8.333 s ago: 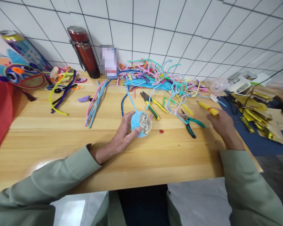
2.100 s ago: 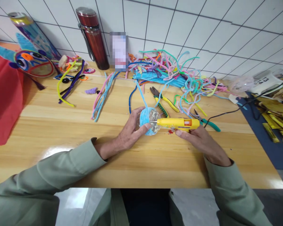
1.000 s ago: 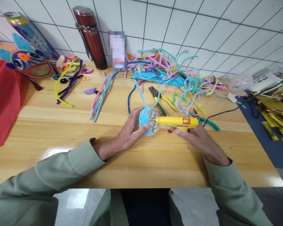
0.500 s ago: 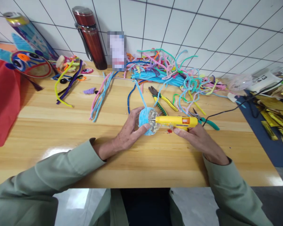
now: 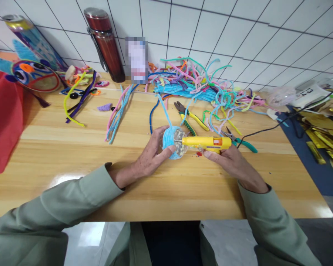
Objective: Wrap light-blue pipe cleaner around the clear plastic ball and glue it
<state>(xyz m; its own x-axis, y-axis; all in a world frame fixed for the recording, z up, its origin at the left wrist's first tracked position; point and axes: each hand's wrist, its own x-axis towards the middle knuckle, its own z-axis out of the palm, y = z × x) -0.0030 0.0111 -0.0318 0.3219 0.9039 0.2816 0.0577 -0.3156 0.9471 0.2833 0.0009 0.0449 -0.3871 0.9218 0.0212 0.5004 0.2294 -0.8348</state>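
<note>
My left hand is closed around a small rounded clear piece whose left part is wrapped with light blue pipe cleaner. A loose end of that pipe cleaner sticks up from the top toward the back of the table. My right hand grips a yellow hot glue gun from the right, its thumb below the body. The gun's metal nozzle points left and meets the edge of the blue wrapping. A black cord runs from the gun to the upper right.
Behind my hands lie yellow-handled pliers, teal-handled pliers and a heap of coloured pipe cleaners. A red thermos and a phone with a blurred screen stand by the tiled wall. Gold packets lie right, red cloth left.
Almost nothing differs. The whole view has shifted very slightly, while both hands, the wrapped piece and the glue gun keep the same positions relative to each other.
</note>
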